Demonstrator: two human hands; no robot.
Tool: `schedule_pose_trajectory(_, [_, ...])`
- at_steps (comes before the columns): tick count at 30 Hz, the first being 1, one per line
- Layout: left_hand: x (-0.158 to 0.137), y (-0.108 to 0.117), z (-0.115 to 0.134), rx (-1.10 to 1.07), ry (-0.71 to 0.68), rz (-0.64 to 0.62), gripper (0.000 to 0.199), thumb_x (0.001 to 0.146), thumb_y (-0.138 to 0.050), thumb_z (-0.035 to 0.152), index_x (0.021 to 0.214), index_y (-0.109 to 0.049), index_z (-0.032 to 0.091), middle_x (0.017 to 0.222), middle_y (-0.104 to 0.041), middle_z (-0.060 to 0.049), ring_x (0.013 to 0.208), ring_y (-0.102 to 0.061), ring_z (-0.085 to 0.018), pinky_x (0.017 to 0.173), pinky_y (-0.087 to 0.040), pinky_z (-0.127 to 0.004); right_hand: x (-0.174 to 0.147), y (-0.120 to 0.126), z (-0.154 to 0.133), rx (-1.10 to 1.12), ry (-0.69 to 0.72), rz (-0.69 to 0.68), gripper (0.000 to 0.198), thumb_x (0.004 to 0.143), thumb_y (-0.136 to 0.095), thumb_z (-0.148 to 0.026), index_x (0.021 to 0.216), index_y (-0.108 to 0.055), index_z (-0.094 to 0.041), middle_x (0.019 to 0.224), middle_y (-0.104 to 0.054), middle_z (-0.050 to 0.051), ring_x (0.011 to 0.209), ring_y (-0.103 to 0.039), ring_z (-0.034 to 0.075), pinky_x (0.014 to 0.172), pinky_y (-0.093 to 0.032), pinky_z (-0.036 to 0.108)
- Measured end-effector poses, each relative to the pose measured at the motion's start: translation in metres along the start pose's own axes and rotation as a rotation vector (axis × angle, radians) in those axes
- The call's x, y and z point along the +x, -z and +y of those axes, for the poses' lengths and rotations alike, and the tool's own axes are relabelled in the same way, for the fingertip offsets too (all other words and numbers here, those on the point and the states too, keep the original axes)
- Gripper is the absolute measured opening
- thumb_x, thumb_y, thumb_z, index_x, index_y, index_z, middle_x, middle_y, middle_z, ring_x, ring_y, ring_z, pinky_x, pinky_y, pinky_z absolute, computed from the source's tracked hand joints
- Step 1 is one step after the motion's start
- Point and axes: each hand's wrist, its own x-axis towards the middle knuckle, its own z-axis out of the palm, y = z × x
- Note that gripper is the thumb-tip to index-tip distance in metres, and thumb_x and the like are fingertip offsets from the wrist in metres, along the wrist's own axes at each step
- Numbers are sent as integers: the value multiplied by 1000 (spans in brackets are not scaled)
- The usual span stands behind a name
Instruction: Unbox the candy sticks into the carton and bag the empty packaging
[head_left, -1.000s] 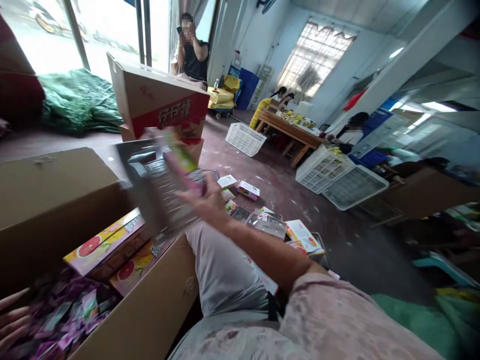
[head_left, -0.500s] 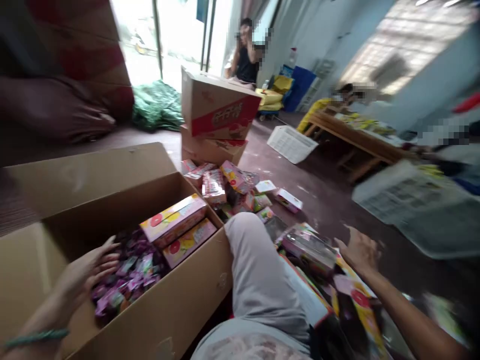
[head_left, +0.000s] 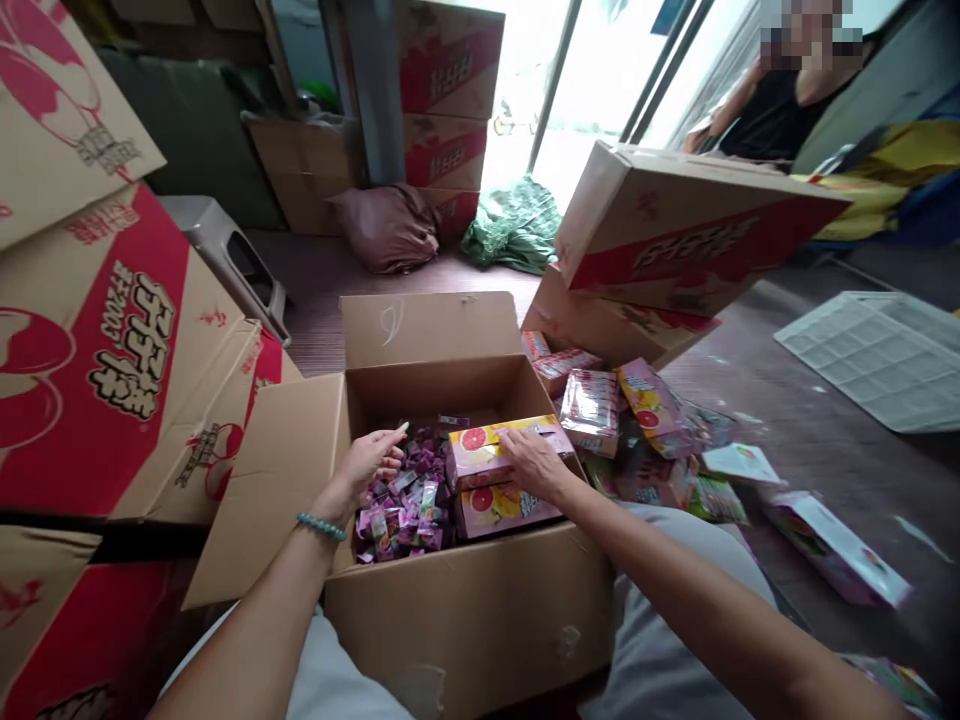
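A large open carton [head_left: 480,620] stands between my knees. Loose purple-wrapped candies [head_left: 409,510] fill its left part. On the right inside it, a pink and yellow candy box [head_left: 469,455] with grapefruit pictures rests above a second similar box [head_left: 487,510]. My right hand [head_left: 532,460] is on the upper box, its bent fingers gripping along the top near a dark slit; the fingertips are partly hidden. Over the left edge of the candies hovers my left hand [head_left: 369,465], fingers loosely curled and thumb apart, with nothing visible in it.
More candy boxes [head_left: 589,410] lie heaped on the floor to the right, beside two stacked cartons [head_left: 690,235]. Red-printed cartons [head_left: 90,350] crowd the left, near a grey stool [head_left: 225,250]. A white crate [head_left: 877,350] lies farther right. A person [head_left: 780,110] sits behind.
My view has swung left. My right hand has come from the box heap on the right to the upper box in the carton. My left hand stays by the candies, fingers more curled.
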Motion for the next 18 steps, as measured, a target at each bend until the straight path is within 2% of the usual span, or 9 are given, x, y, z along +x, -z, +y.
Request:
schedule_pose_trajectory(6, [11,2,2,-42,-25,29,70,51,-79,69,91,-65,13,66,-60,1,54,-52,-9,55,-40,-24,-23,-7,-3,-21,-10,46,32,81,-61,-26,110,-60,-11,110,-62,16,102,-53,30,88,-37,41])
schedule_pose_trajectory(10, [11,6,2,-66,-31,50,68,52,-80,67,89,-64,12,66,-60,1,56,-54,-9,56,-42,-23,-28,-5,-8,-14,0,115,19,84,-58,-22,101,-61,-15,108,-63,14,101,-53,29,86,-35,39])
schedule_pose_trajectory(12, [11,8,1,-66,-21,65,67,54,-79,67,89,-64,12,65,-60,1,56,-55,-9,56,-42,-23,-25,0,-10,14,61,87,13,87,-53,-17,97,-61,-16,103,-64,12,96,-55,27,85,-35,38])
schedule_pose_trajectory(15, [12,9,-2,-59,-2,90,64,56,-79,65,89,-64,12,64,-60,0,55,-55,-9,56,-42,-23,-18,9,-12,27,147,-7,19,88,-46,-11,98,-62,-16,96,-66,11,89,-58,24,81,-36,37])
schedule_pose_trajectory(18, [14,6,-5,-42,-5,80,63,57,-78,66,88,-64,13,64,-61,0,55,-56,-9,56,-42,-23,-13,13,-11,47,170,-78,20,87,-50,-13,103,-62,-15,101,-67,11,96,-60,26,85,-38,38])
